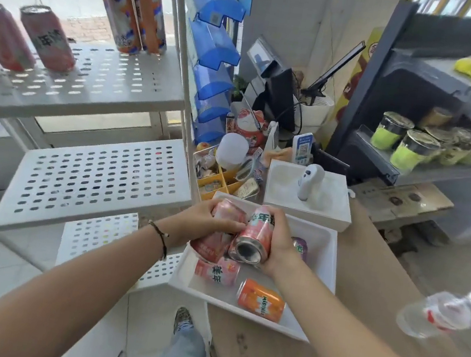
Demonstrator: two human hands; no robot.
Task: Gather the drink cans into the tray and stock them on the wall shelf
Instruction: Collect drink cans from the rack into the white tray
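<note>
Two pink cans in your grip: left hand (206, 220) clasps one (227, 212), right hand (277, 245) another (254, 236), over the tray (325, 240). Next, stand them on the shelf (114, 83).

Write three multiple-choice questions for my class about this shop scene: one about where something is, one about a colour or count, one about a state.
1. Where does the orange can lie?
A. in the white tray
B. on the top shelf
C. on the floor

2. How many tall orange cans stand on the top shelf?
A. one
B. two
C. four

3. What is the right hand doing?
A. hanging idle
B. pressing flat on the counter
C. gripping a pink can

Answers: 1 A, it lies on its side at the tray's near edge. 2 B, a pair stands side by side. 3 C, its fingers curl round the can above the tray.
</note>
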